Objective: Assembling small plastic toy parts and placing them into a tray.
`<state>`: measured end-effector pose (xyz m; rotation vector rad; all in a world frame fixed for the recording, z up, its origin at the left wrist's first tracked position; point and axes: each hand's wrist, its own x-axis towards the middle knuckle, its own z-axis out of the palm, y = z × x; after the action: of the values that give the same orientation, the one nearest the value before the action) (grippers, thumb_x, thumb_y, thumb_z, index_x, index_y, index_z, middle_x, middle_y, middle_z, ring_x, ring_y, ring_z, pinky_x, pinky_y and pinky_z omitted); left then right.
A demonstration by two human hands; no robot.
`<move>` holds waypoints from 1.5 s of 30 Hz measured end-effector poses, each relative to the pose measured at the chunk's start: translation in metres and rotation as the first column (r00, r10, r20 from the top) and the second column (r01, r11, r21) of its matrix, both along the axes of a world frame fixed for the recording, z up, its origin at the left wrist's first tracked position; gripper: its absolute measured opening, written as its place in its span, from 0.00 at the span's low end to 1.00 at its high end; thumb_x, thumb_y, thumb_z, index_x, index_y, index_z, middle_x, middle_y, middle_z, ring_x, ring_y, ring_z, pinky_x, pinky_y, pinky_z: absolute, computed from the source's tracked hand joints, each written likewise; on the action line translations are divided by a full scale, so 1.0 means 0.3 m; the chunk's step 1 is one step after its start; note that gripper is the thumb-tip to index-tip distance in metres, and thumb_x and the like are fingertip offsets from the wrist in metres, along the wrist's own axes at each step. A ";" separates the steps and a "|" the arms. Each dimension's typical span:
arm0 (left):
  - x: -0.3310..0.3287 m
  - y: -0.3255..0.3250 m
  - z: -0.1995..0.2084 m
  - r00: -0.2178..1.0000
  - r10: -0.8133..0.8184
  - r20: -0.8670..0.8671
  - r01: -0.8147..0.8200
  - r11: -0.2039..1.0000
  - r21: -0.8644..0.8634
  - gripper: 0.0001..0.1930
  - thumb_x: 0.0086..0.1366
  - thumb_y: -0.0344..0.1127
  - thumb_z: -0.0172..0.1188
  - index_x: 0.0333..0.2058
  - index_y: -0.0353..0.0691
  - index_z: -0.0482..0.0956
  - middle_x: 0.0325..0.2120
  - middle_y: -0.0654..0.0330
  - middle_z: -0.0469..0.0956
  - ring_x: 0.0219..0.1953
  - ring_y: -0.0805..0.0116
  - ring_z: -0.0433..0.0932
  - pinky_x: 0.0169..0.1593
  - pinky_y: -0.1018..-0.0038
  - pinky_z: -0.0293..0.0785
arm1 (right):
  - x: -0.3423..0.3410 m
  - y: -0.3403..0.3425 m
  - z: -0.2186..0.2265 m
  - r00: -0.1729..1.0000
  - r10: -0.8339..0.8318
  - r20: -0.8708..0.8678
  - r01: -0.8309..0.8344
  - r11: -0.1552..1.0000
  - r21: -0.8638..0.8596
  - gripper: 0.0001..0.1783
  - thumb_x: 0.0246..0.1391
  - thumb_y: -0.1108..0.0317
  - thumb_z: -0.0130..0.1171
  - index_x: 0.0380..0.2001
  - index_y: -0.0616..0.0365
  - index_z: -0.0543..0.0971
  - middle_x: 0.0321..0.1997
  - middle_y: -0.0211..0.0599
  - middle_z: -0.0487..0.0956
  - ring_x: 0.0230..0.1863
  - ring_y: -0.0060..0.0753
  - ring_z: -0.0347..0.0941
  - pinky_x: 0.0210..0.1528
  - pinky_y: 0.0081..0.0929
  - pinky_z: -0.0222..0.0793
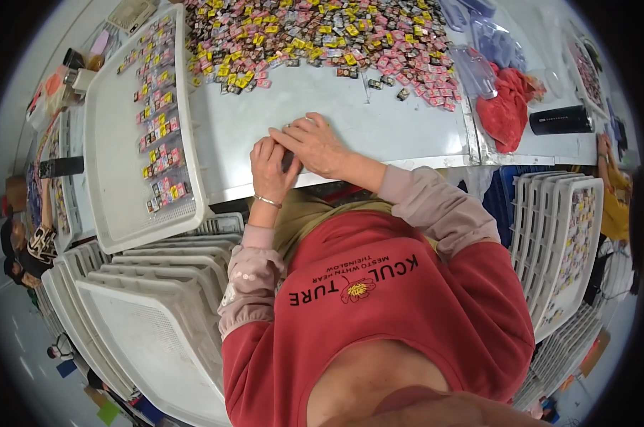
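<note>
My left hand (270, 171) is closed around a small dark thing (288, 161), mostly hidden between the fingers and too covered to name. Over it lies my right hand (316, 147), its fingers bent and pressed together against the left fingertips. Both hands are just above the front edge of the white table (251, 128). Beyond them spreads a big heap of small rectangular pieces (315, 35) in pink, yellow and black. At the left, a white plastic tray (115, 206) carries rows of clear packs (167, 160) filled with similar pieces.
White trays (151, 320) are stacked at my lower left, and more stand upright (549, 249) at my right. A red plastic bag (505, 114), a black cylinder (562, 120) and clear bags (496, 43) lie on the table's right. Other people (34, 249) are at the far left.
</note>
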<state>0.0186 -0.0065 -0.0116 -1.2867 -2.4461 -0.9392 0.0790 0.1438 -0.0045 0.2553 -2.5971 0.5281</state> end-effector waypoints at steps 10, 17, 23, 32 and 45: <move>0.007 0.016 0.020 0.999 -0.024 -0.021 0.024 1.000 -0.004 0.17 0.47 0.34 0.68 0.39 0.41 0.79 0.44 0.60 0.77 0.47 0.58 0.71 0.51 0.64 0.64 | -0.070 0.460 -0.004 0.972 -0.177 0.152 0.233 0.709 -0.665 0.12 0.52 0.71 0.58 0.41 0.58 0.80 0.41 0.42 0.80 0.41 0.34 0.78 0.46 0.29 0.73; 0.006 0.011 0.016 1.000 -0.023 -0.004 0.023 0.999 0.034 0.17 0.47 0.35 0.68 0.37 0.39 0.79 0.42 0.61 0.78 0.46 0.58 0.72 0.49 0.66 0.64 | -0.201 0.528 -0.028 0.957 -0.273 -0.097 0.266 0.961 -0.079 0.14 0.47 0.66 0.63 0.40 0.52 0.81 0.38 0.40 0.79 0.40 0.43 0.73 0.46 0.38 0.70; 0.004 0.013 0.029 0.999 -0.035 0.006 0.035 0.998 0.048 0.16 0.48 0.33 0.67 0.38 0.39 0.80 0.42 0.59 0.78 0.45 0.57 0.73 0.49 0.66 0.65 | -0.184 0.526 -0.048 0.941 -0.336 -0.048 0.323 0.930 -0.176 0.13 0.43 0.72 0.63 0.36 0.51 0.81 0.34 0.37 0.79 0.40 0.46 0.71 0.46 0.41 0.68; -0.008 -0.002 0.010 1.000 -0.018 -0.014 0.019 0.998 0.059 0.15 0.50 0.33 0.66 0.38 0.39 0.80 0.43 0.59 0.77 0.45 0.58 0.73 0.48 0.66 0.65 | -0.128 0.321 0.075 0.830 0.304 0.467 0.317 0.433 -0.844 0.13 0.55 0.74 0.58 0.45 0.62 0.78 0.30 0.30 0.80 0.30 0.17 0.74 0.34 0.17 0.71; -0.004 -0.005 0.007 1.000 -0.017 -0.017 0.018 0.998 0.063 0.14 0.51 0.33 0.65 0.38 0.40 0.79 0.43 0.61 0.77 0.45 0.60 0.73 0.46 0.67 0.65 | -0.227 0.228 0.078 0.766 0.349 0.540 0.001 0.839 -0.544 0.06 0.48 0.77 0.60 0.32 0.67 0.80 0.25 0.36 0.80 0.24 0.21 0.76 0.29 0.21 0.72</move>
<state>0.0174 -0.0079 -0.0096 -1.2917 -2.3763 -0.9977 0.0109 0.2121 0.0188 0.1639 -2.9079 1.6017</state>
